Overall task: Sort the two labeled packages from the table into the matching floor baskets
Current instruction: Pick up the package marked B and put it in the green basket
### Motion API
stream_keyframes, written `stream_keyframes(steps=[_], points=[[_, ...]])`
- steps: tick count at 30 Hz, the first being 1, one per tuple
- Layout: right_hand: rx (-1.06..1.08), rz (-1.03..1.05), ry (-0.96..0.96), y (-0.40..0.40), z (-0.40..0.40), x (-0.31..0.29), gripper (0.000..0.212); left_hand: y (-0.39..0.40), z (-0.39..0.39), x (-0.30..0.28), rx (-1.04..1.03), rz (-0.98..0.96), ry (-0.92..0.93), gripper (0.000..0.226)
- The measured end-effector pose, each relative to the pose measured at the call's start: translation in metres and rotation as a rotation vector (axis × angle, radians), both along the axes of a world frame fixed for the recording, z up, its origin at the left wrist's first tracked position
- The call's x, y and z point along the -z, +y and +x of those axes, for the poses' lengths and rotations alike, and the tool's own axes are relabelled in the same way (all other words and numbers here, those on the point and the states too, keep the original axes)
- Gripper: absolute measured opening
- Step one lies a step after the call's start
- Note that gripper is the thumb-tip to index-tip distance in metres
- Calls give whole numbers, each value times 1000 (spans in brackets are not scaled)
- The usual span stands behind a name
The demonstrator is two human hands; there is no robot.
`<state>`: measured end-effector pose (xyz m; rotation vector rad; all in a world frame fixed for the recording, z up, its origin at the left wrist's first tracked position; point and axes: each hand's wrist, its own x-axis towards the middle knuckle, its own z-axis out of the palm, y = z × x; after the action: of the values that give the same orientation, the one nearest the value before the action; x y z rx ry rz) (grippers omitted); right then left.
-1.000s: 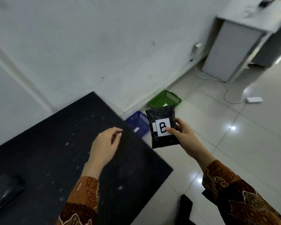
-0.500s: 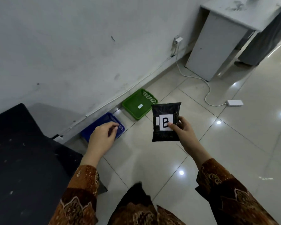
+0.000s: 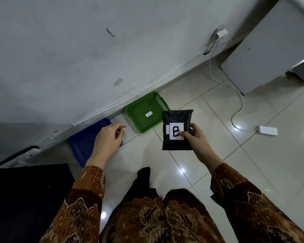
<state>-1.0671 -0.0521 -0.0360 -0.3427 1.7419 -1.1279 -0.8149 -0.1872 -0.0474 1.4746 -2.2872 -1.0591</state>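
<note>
My right hand (image 3: 196,140) grips a black package (image 3: 176,120) with a white label marked "B", held upright above the floor tiles. Its top corner overlaps the near right corner of a green basket (image 3: 140,111) that stands on the floor by the wall, with a small white tag inside. A blue basket (image 3: 84,141) lies left of the green one, also against the wall. My left hand (image 3: 108,142) hovers over the blue basket's right part, fingers loosely curled and holding nothing. The black table (image 3: 25,195) fills the lower left corner.
A white wall runs along the back. A white cable (image 3: 239,102) trails from a wall plug to a white adapter (image 3: 268,130) on the tiles at the right. A white cabinet (image 3: 270,46) stands at the far right. My legs and patterned clothing fill the bottom.
The view has swung off the table and down toward the floor. Both baskets are now nearer and fully seen. My right hand still holds the "B" package, now beside the green basket.
</note>
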Motion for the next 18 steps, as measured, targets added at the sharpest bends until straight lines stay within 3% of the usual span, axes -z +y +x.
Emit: stream_keyframes(steps=[5, 8, 18], points=[[-99, 83, 13, -73, -69, 56, 28, -41, -56, 48, -74, 49, -38, 19], [-187, 147, 5, -114, -105, 124, 28, -60, -85, 107, -140, 63, -80, 19], [-393, 240, 10, -212, -153, 463, 27, -108, -135, 405, -313, 90, -152, 17]])
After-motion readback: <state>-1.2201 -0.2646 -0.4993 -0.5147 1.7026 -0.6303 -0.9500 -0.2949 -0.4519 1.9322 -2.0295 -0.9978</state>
